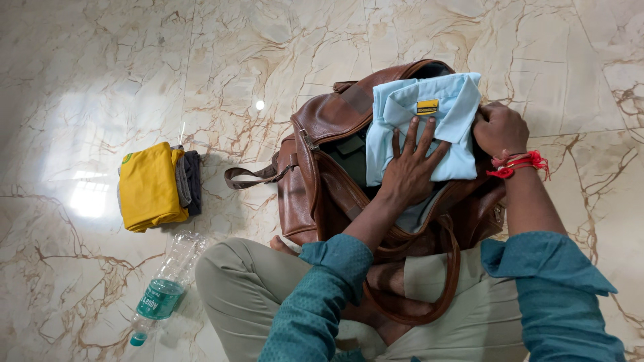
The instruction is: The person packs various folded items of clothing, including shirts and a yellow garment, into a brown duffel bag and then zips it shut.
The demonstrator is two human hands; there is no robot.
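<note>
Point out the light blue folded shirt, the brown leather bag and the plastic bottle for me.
light blue folded shirt [402, 107]: head view, on the collar area left of the yellow tag.
brown leather bag [332, 114]: head view, on its upper left flap.
plastic bottle [161, 298]: head view, on the green label.

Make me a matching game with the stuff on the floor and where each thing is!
Things:
1. light blue folded shirt
2. yellow folded cloth
3. clear plastic bottle
4. red thread band

Places:
A. lying on the marble floor by the person's knee
B. tied on the right wrist
C. under the left hand, in the brown leather bag
D. on a small pile left of the bag

Pairs: 1-C, 2-D, 3-A, 4-B
</note>
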